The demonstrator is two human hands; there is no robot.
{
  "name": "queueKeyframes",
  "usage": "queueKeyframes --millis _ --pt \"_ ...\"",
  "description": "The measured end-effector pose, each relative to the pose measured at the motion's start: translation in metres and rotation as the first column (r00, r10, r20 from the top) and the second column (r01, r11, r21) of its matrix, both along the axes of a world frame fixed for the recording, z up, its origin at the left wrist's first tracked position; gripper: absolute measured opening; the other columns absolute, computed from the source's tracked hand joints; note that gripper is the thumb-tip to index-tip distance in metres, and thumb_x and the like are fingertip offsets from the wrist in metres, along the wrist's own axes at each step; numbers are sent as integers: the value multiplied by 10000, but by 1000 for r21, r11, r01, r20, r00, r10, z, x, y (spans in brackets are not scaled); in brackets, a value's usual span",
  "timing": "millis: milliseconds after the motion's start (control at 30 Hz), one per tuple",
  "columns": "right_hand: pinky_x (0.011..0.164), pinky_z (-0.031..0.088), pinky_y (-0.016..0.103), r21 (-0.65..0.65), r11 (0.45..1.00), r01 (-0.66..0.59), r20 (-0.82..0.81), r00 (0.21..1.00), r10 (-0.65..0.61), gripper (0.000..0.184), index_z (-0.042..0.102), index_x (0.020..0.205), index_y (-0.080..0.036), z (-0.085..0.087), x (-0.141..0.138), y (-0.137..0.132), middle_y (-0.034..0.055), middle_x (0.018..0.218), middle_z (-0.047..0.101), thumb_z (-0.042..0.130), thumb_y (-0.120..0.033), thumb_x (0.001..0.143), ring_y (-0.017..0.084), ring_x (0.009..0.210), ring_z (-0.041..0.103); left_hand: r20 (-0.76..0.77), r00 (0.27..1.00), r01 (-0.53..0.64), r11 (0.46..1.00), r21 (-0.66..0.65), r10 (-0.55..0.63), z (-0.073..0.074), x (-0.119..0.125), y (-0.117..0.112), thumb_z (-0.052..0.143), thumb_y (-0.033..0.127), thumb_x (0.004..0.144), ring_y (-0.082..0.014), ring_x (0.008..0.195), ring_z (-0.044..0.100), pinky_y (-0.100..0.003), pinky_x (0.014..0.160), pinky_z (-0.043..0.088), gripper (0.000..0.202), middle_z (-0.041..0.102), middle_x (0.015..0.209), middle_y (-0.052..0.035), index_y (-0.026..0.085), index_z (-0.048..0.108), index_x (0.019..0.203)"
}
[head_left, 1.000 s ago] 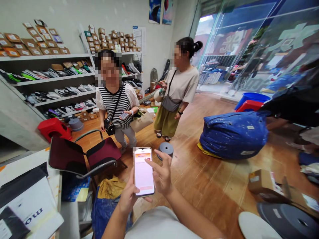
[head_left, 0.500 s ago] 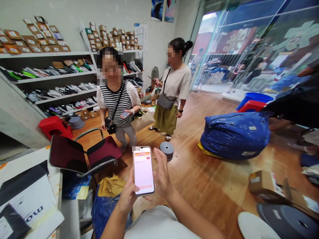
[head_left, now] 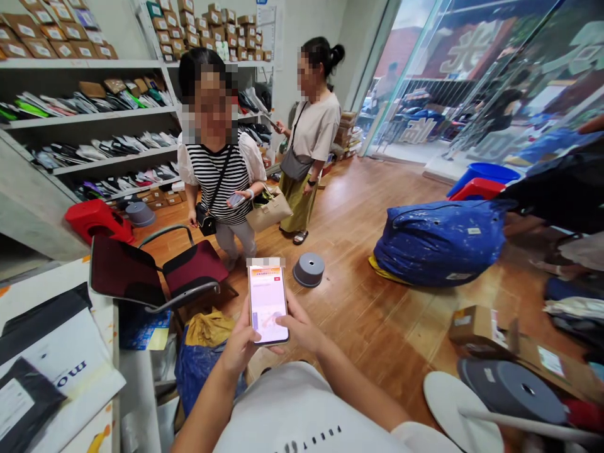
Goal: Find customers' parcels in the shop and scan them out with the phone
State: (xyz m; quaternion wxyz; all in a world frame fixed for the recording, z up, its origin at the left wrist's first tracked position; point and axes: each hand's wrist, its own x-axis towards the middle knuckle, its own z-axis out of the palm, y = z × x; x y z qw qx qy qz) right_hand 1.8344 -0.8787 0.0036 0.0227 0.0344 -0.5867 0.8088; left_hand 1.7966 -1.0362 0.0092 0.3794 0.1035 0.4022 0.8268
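A smartphone [head_left: 267, 296] is held upright in front of my body, its lit screen facing me with an orange band at the top and a pale pink page below. My left hand [head_left: 240, 345] wraps the phone's lower left side, thumb at the bottom corner of the screen. On the other side my right hand [head_left: 299, 327] closes round the lower right edge, its thumb lying over the lower screen. The fingers behind the phone are mostly hidden.
Two people stand ahead, one in a striped top [head_left: 219, 182], one in a beige shirt [head_left: 317, 129]. Around me are a maroon chair [head_left: 193, 270], a grey stool [head_left: 309, 269], a blue sack [head_left: 438, 242], a parcel table [head_left: 101, 402] and parcel shelves [head_left: 94, 119].
My right hand has come in from beside the phone and now grips it, thumb on the screen. A panel has appeared low on the screen. The beige-shirted person has shifted left in view.
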Motion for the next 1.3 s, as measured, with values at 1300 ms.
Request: queueKeyframes --millis 1300 --pt "485 387 249 13 949 316 177 933 -314 528 624 783 -142 25 -17 -9 9 605 600 518 -659 787 130 518 488 -83 993 80 995 -53 -84 -3 4 -3 485 67 573 -347 1109 565 -377 603 604 993 533 1322 -70 353 179 1473"
